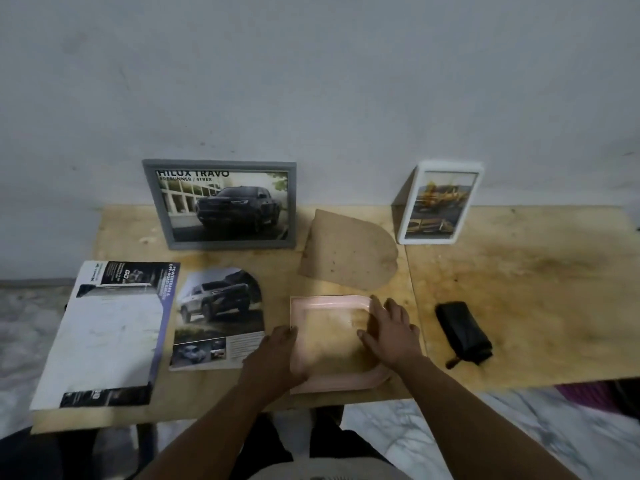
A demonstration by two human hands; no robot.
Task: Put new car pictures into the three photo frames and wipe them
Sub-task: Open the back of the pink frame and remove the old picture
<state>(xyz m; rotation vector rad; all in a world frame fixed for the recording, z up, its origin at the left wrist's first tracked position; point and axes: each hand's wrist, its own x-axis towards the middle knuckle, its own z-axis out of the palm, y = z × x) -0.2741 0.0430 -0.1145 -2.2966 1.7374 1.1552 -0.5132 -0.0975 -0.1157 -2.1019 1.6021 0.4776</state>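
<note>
Pale plywood forms the desk, which is pushed against a plain grey-white wall, with marbled floor seen on both sides. At the back left a grey rectangular photo frame is leaned on the wall; its picture shows a dark pickup truck, and the words "HILUX TRAVO" and "PRERUNNER / 4TREX" can be read along the top. At the back right a white portrait photo frame is stood upright, with a yellowish picture too blurred to be made out. Between them a brown arch-topped backing board is laid flat.

Near the front edge a pale pink photo frame is laid flat with no picture in it, the desk being seen through its opening. The left hand is placed at the frame's left edge, and the right hand rests on its right side with fingers spread and fairly straight; whether the left fingers are curled round the edge cannot be told.

Just left of the pink frame lies a cut-out car picture with an arched top, showing a silver pickup. Further left a brochure sheet is laid, with "POWERTRAIN & OFF-ROAD ABILITY" printed sideways. A black folded pouch lies to the right, well apart.
</note>
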